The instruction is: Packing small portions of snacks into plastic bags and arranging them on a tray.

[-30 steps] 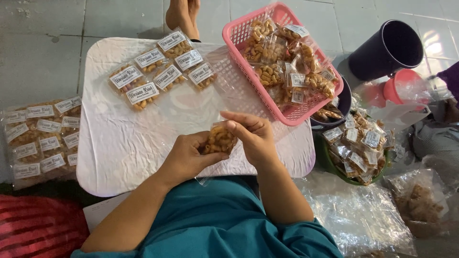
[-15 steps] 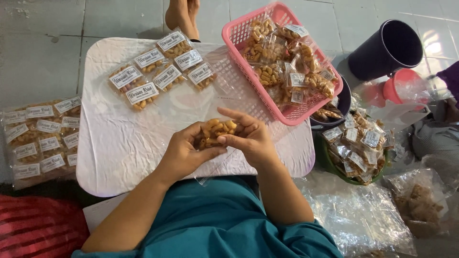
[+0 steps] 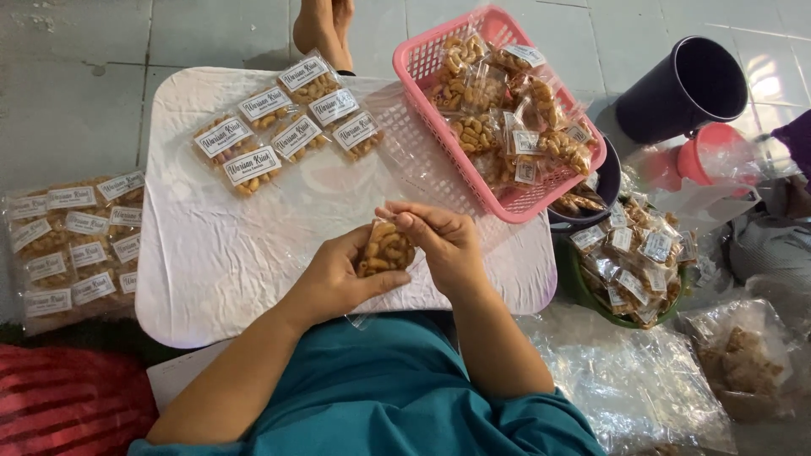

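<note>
A small clear packet of curled golden snack pieces [image 3: 384,251] is held between both hands over the near edge of a low white table [image 3: 211,270]. My left hand [image 3: 338,279] cups the packet from below and the left. My right hand [image 3: 439,241] pinches its top edge with fingers curled. Several finished packets with white labels [image 3: 283,127] lie in rows at the far side of the table.
A pink basket [image 3: 515,198] of snack packets overhangs the table's right side. A green bowl of packets [image 3: 634,262] sits right of it, with a dark bucket [image 3: 680,89] and pink cup behind. More labelled packets [image 3: 72,241] lie on the floor left. Someone's foot [image 3: 325,29] rests beyond the table.
The packet has been turned in my hands and now sits lower in my left palm. My right fingers have shifted to its top edge. Everything else stays put.
</note>
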